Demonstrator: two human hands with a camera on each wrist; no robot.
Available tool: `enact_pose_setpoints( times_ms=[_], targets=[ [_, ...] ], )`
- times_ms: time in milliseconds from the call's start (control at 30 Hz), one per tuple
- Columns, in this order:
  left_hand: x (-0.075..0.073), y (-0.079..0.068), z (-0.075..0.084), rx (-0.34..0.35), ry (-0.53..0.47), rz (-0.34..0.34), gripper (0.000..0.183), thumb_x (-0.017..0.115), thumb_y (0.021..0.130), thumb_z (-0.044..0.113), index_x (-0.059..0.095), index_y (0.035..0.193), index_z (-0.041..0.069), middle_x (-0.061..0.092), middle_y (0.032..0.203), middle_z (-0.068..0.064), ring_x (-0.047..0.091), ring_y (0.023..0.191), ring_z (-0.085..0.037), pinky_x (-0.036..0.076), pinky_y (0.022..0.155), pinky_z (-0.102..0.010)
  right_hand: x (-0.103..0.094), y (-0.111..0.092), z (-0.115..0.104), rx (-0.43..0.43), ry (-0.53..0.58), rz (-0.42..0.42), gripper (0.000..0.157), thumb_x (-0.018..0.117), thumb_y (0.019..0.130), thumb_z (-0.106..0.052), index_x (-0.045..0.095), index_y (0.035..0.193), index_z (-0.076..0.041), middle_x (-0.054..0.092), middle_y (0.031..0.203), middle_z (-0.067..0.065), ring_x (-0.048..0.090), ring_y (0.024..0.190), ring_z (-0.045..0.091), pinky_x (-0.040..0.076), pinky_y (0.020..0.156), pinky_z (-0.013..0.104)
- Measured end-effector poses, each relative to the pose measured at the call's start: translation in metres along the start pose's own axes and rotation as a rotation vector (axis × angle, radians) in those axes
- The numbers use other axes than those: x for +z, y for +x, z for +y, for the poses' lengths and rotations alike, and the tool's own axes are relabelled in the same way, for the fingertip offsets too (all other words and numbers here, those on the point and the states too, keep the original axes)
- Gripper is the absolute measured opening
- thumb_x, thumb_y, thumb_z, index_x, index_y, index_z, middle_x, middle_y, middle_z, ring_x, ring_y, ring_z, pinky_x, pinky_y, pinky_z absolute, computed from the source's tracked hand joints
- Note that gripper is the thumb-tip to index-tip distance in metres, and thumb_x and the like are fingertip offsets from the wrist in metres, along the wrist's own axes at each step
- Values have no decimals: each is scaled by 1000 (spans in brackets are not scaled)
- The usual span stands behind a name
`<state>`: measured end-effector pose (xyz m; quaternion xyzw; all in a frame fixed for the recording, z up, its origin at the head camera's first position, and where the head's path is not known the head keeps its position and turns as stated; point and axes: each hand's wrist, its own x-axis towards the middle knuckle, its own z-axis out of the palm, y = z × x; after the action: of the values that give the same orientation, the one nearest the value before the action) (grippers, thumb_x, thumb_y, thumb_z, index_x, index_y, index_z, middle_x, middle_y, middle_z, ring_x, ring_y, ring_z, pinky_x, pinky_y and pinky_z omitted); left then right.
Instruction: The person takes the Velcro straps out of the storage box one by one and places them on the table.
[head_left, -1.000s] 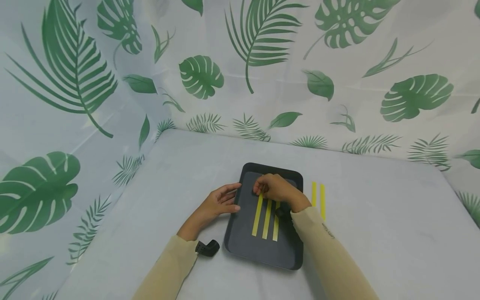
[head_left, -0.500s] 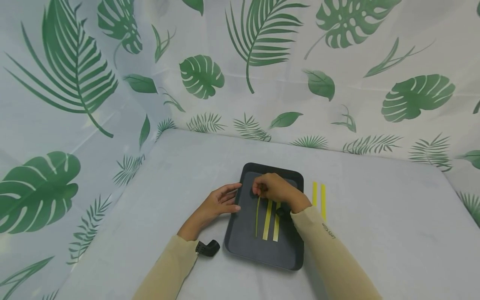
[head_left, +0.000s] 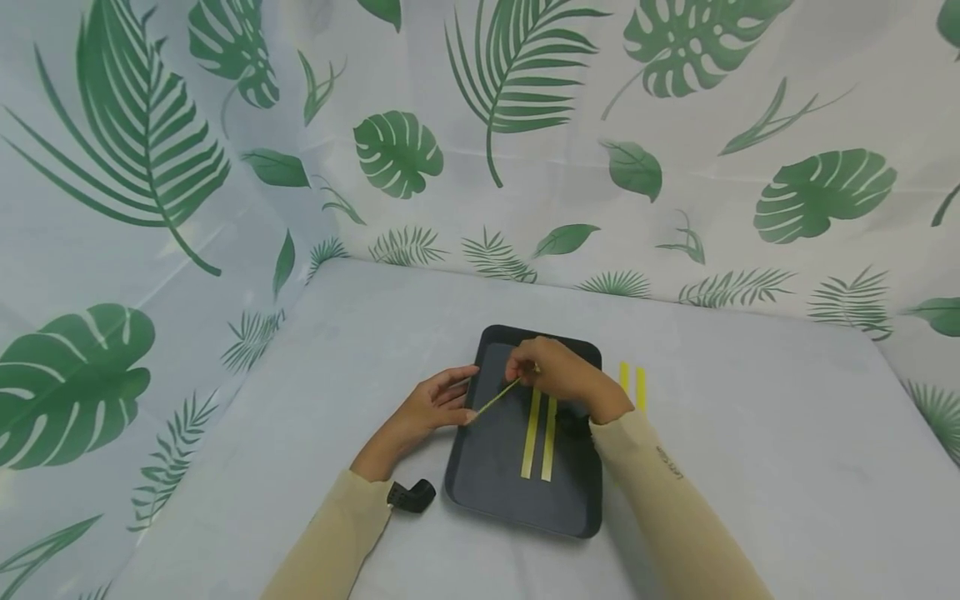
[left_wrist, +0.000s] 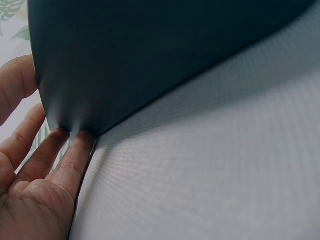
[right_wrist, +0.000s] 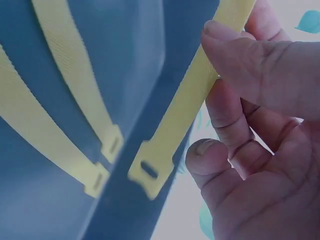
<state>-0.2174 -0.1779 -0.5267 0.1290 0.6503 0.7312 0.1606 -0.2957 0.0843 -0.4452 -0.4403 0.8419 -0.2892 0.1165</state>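
Observation:
In the head view my right hand [head_left: 553, 367] is over the upper part of a dark tray [head_left: 510, 504], pinching a yellow hook-and-loop cable tie [head_left: 495, 401]. The right wrist view shows this tie [right_wrist: 184, 102] between thumb and fingers, its slotted end hanging down. Its other end is out of sight. Two more yellow ties [head_left: 530, 437] lie side by side in the tray, partly under the right forearm. My left hand [head_left: 429, 408] is at the tray's left side, fingers extended. In the left wrist view its fingertips touch the tray's outer wall [left_wrist: 150, 50].
Two yellow ties [head_left: 641, 387] lie on the white table [head_left: 750, 433] right of the tray, partly behind the right sleeve. A black wrist camera [head_left: 412, 496] sticks out from the left cuff. Leaf-print cloth [head_left: 562, 192] walls the back and left.
The leftmost tie in the tray has been lifted by the right hand and now slants toward the left thumb. The right hand has risen slightly; the left hand stays at the tray's side.

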Motion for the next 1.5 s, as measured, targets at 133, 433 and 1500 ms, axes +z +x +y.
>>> enact_pose_setpoints(
  times_ms=[133,433,1500],
  targets=[
    [0,0,0,-1,4,4,81,83,93,1,42,162,-5,35,171,-25,35,158,-43,36,128,-44,-7,-3,-3,-25,-18,17,20,72,96,13,75,93,-6,70,93,6,63,87,19,57,79,40],
    [0,-1,0,-1,-6,3,81,83,94,2,41,163,-5,35,171,-24,34,159,-41,36,127,-41,-21,-14,-12,7,-11,11,7,77,98,1,76,98,-7,71,99,2,64,92,20,58,84,45],
    [2,-3,1,-14,21,1,83,84,95,10,41,165,-1,32,173,-23,31,160,-43,32,130,-49,-44,-72,2,173,322,245,8,67,105,1,66,112,5,70,91,10,67,73,26,63,69,39]
  ],
)
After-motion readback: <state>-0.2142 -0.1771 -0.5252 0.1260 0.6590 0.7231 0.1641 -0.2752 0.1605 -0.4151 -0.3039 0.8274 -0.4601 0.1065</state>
